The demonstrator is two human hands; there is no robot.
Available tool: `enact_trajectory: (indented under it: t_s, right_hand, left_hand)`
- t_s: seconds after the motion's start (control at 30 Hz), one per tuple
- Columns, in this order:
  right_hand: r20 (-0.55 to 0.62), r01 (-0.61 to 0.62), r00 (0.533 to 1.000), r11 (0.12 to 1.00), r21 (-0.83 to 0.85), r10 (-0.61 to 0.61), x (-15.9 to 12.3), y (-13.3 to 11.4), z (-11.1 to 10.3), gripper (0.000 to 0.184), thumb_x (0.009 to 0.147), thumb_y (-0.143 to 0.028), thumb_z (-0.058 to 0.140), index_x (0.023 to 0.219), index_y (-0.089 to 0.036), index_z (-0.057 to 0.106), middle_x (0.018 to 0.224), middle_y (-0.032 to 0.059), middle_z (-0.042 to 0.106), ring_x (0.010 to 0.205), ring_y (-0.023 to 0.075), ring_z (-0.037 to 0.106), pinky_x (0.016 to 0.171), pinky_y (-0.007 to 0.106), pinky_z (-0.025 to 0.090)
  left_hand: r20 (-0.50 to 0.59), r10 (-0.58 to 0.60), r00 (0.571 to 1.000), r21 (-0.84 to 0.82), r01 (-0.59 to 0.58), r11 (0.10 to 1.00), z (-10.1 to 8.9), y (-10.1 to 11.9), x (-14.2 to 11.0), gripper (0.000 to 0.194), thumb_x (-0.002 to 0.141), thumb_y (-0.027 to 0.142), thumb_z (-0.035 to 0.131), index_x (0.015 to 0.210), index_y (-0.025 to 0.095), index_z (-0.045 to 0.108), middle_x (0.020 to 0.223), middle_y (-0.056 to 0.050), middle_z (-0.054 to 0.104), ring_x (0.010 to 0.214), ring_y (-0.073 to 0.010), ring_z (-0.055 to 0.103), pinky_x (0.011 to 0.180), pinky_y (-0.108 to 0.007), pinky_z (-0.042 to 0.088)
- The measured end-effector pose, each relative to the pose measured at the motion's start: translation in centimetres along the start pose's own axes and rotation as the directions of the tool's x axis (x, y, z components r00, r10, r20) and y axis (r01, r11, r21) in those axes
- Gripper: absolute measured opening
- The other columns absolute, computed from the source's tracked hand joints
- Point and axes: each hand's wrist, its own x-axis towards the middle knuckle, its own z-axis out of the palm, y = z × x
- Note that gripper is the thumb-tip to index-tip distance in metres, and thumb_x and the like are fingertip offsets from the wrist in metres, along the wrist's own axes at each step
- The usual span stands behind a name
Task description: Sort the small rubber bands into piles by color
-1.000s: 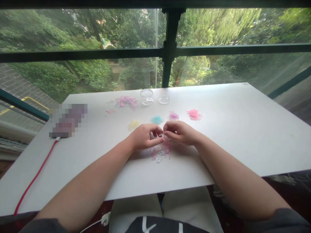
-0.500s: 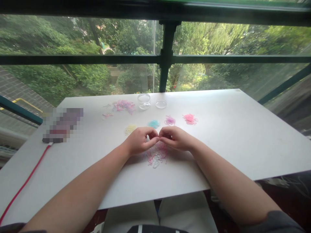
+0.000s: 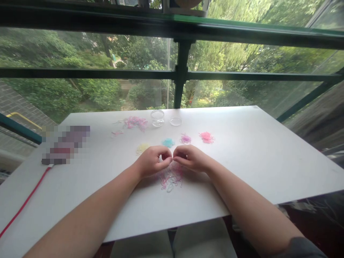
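My left hand (image 3: 155, 161) and my right hand (image 3: 190, 158) meet almost fingertip to fingertip over the middle of the table. Each is closed in a pinch; whatever is between the fingers is too small to make out. Just below them lies a loose pile of mixed pink and clear rubber bands (image 3: 171, 178), partly covered by the hands. Beyond the hands sit sorted heaps: yellow bands (image 3: 142, 148) at the left, blue bands (image 3: 168, 142), purple bands (image 3: 185, 138), and pink bands (image 3: 206, 137) at the right.
On the white table (image 3: 258, 161), a clear round jar (image 3: 157, 118) stands at the back beside its clear lid (image 3: 175, 122). Left of it lies a larger pink-purple band pile (image 3: 135, 123). A blurred-out device (image 3: 66, 145) with a red cable (image 3: 25, 203) is at the far left.
The view has tilted up slightly, so the table sits lower in the picture. My hands stay over the mixed pile, their fingertips now a little further apart.
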Motion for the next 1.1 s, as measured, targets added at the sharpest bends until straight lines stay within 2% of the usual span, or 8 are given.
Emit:
enact_trajectory:
  t_s: [0.43, 0.77, 1.1]
  right_hand:
    - [-0.055, -0.006, 0.998, 1.000, 0.005, 0.007, -0.2, 0.3, -0.4, 0.004, 0.078, -0.015, 0.051, 0.074, -0.017, 0.051, 0.062, -0.0032, 0.048, 0.056, 0.0087, 0.040, 0.053, 0.022, 0.033]
    - [-0.085, -0.011, 0.996, 0.991, 0.133, 0.023, -0.1, 0.9, -0.4, 0.012, 0.085, -0.015, 0.040, 0.074, -0.020, 0.040, 0.064, -0.0034, 0.046, 0.058, 0.0098, 0.039, 0.054, 0.023, 0.033]
    - [-0.083, -0.017, 0.996, 0.991, 0.130, 0.028, -0.1, 1.0, -0.4, 0.011, 0.084, -0.016, 0.042, 0.074, -0.020, 0.041, 0.064, -0.0034, 0.045, 0.056, 0.0100, 0.037, 0.053, 0.024, 0.031]
  left_hand:
    - [-0.102, -0.006, 0.995, 0.059, 0.012, 0.998, -0.6, 0.0, -0.1, 0.006, 0.074, 0.016, 0.052, 0.069, 0.015, 0.056, 0.066, 0.002, 0.057, 0.062, -0.0091, 0.049, 0.061, -0.021, 0.039]
    - [-0.075, -0.014, 0.997, 0.096, 0.021, 0.995, -0.8, -0.2, -0.1, 0.006, 0.070, 0.017, 0.047, 0.065, 0.016, 0.048, 0.063, 0.001, 0.054, 0.060, -0.0110, 0.047, 0.059, -0.023, 0.038]
    - [-0.037, -0.003, 0.999, 0.081, 0.006, 0.997, -1.0, -0.2, -0.1, 0.012, 0.072, 0.018, 0.041, 0.064, 0.016, 0.049, 0.061, 0.000, 0.053, 0.059, -0.0121, 0.046, 0.058, -0.024, 0.037]
